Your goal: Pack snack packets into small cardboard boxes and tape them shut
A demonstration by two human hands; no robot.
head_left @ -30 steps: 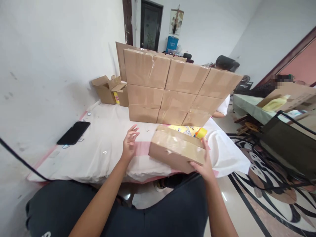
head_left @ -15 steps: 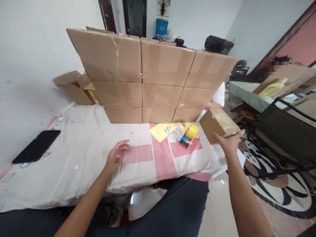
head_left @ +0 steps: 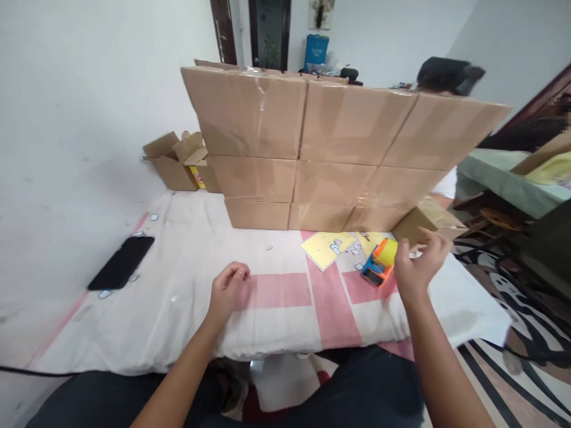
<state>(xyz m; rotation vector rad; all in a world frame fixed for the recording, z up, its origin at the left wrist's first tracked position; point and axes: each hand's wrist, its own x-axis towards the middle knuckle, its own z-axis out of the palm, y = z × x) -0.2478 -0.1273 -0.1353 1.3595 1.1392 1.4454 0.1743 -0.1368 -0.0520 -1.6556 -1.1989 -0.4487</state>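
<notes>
My left hand (head_left: pixel 229 286) hangs over the bedsheet's pink band with its fingers curled together and nothing visible in them. On the right, my right hand (head_left: pixel 422 258) is open, thumb and fingers apart, just beside an orange and blue tape dispenser (head_left: pixel 375 274) with a yellow roll. Past that hand, a small taped cardboard box (head_left: pixel 413 224) rests at the bed's right side near the stack's lower corner. Several brown cartons (head_left: pixel 336 125) stand stacked in three rows and three columns facing me, taped along their seams.
A black phone or tablet (head_left: pixel 121 263) lies on the sheet (head_left: pixel 187 255) by the left wall. Behind the stack's left end is an opened carton (head_left: pixel 172 169). To the right stand a cloth-covered table (head_left: pixel 491 166) and a wooden stool (head_left: pixel 502 219); a patterned rug (head_left: pixel 504 291) lies below.
My right hand has let go of the small box and moved inward toward the tape dispenser. The box now sits against the stack's right end. My left hand's fingers have curled in. The view has turned left.
</notes>
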